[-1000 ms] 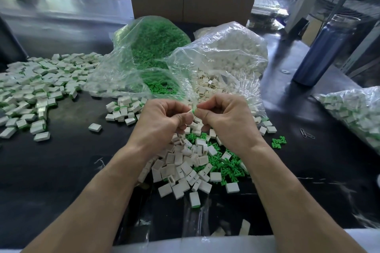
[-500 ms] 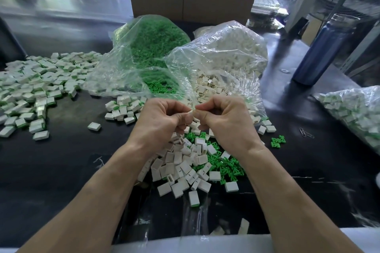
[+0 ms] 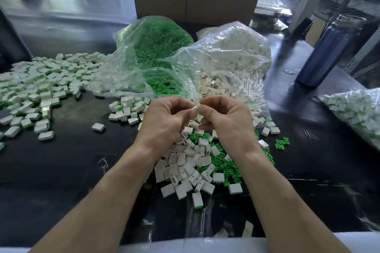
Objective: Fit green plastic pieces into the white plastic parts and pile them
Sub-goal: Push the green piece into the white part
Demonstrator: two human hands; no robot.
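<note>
- Now both hands raised above the loose heap, fingertips meeting: left hand [image 3: 164, 121] and right hand [image 3: 228, 119] each curled and pinching the same small white part [image 3: 195, 107] between thumb and fingers.
- Green piece not visible in the pinch — probably already inside the white part or hidden by the fingers; cannot tell which.
- Step in hand, by judgement: pressing the insert fully home.
- To do it well: hold the white part by its flat sides, keep the open side toward the other hand, push straight and not at an angle, stop only when the green edge sits level.
- Supplies just under the wrists: unfilled white shells [image 3: 185, 166] mixed with loose green pieces [image 3: 232, 168] on the black table [image 3: 61, 170].
- More stock behind in two open clear bags: green bag [image 3: 156, 47] and white bag [image 3: 232, 55].
- Finished pile [image 3: 39, 88] far to the left — place for the part once closed; better set it down there than drop it back among the unfilled ones.
- Blue bottle [image 3: 327, 51] well apart on the right, no obstacle.
</note>
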